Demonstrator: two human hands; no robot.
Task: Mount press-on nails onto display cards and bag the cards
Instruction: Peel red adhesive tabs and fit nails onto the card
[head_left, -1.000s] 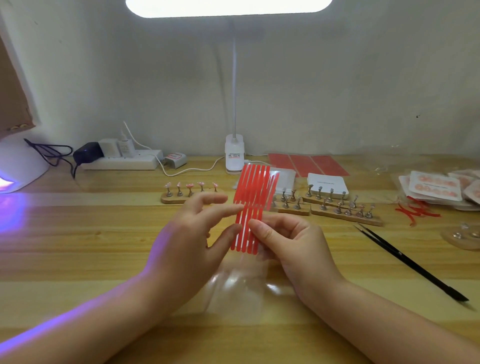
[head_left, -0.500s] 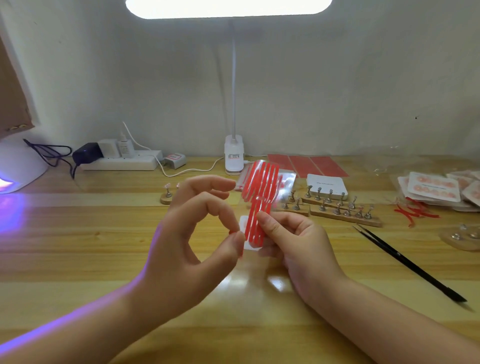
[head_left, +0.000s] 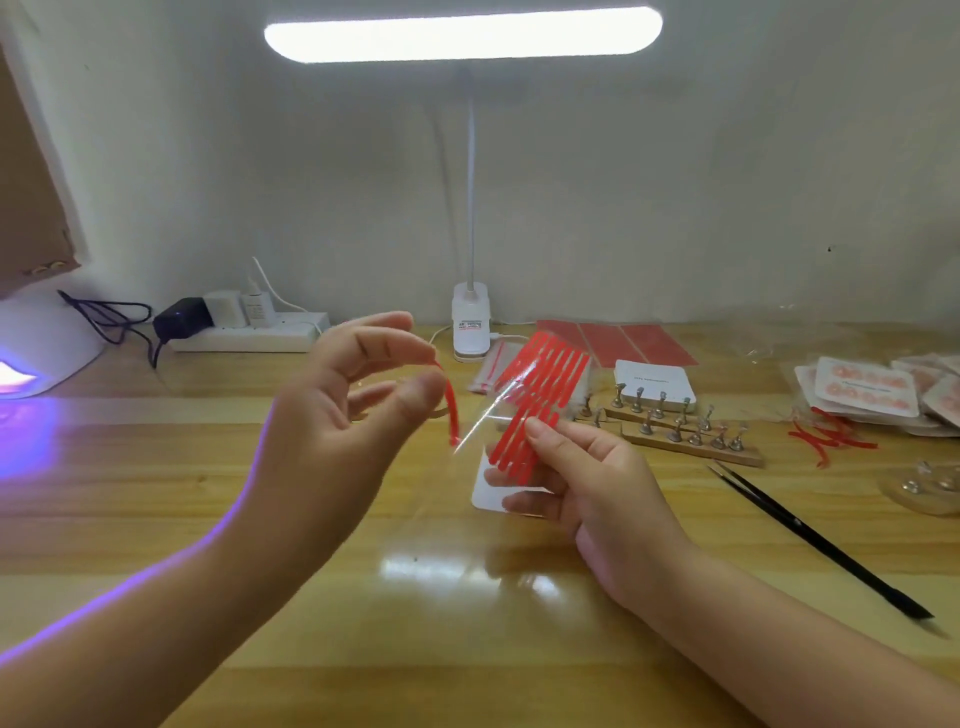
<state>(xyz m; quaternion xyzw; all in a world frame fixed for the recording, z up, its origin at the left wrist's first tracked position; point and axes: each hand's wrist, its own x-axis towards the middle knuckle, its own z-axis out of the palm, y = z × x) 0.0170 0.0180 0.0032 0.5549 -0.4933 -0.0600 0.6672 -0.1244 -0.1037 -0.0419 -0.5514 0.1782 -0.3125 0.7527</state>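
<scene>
Red adhesive strip (head_left: 451, 410), 1 of the set, has just come free: your left hand (head_left: 353, 415) pinches it, clear of the strip sheet (head_left: 540, 400) your right hand (head_left: 587, 483) grips with a white card (head_left: 488, 493) above the table (head_left: 260, 519). Judged next: tape the card.

The left hand (head_left: 358, 415) is motion-blurred, so its fingertips' hold on the red strip (head_left: 451, 405) looks like a pinch but lacks detail. The right hand (head_left: 587, 483) hides the lower part of the red strip sheet (head_left: 540, 400). Print on the white card stack (head_left: 652, 382) is too small to read. The bagged cards (head_left: 862, 387) are cut off at the right edge, the UV lamp (head_left: 36, 343) at the left.
</scene>
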